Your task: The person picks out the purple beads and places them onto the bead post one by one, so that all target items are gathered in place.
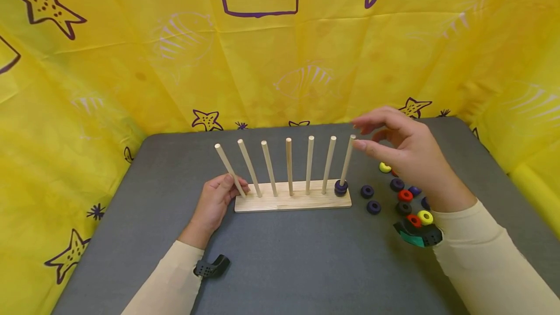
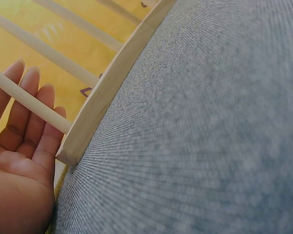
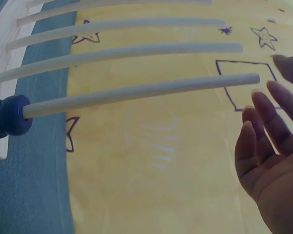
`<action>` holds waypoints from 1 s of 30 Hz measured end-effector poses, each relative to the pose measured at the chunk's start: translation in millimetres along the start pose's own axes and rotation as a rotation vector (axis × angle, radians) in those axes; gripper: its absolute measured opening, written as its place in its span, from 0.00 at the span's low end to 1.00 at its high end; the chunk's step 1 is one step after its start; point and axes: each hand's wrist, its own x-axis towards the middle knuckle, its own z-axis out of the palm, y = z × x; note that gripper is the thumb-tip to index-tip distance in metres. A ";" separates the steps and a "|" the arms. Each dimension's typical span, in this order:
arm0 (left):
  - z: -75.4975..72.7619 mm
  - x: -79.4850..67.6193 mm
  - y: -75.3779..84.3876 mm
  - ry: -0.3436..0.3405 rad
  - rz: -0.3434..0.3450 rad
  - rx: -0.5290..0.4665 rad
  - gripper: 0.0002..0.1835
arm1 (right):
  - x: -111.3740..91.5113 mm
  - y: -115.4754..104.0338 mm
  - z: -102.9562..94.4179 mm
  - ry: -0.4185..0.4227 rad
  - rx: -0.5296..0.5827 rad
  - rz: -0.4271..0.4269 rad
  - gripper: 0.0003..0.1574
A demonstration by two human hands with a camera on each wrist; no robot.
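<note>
A wooden stand [image 1: 271,202] with a row of upright pegs lies on the table. At its left end my left hand [image 1: 216,201] holds it, thumb beside the leftmost peg [image 1: 225,159] and fingers behind it. The left wrist view shows the left fingers [image 2: 33,109] loosely bent behind that peg; the thumb is out of that view. Two dark blue rings [image 3: 12,115] are stacked low on the rightmost peg [image 3: 141,95]. By this peg's top is my right hand [image 1: 404,152], thumb and fingers apart, holding nothing.
Right of the stand lie two dark blue rings, one nearer [image 1: 374,207] and one farther [image 1: 367,191]. Several red, yellow and dark rings [image 1: 405,195] lie farther right, partly hidden by the right hand and wrist. A yellow patterned cloth [image 1: 245,72] hangs behind the grey table [image 1: 280,266].
</note>
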 end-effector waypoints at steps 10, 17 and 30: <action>-0.2 0.2 0.3 0.001 0.004 0.004 0.28 | -10.4 0.1 -13.3 0.003 0.010 0.110 0.18; -0.9 0.4 -0.2 -0.007 -0.001 0.012 0.30 | -19.0 8.1 -25.1 0.010 0.076 0.103 0.17; -0.4 -0.5 -0.5 -0.004 -0.009 0.020 0.29 | -40.7 33.2 -43.8 -0.018 0.219 0.128 0.19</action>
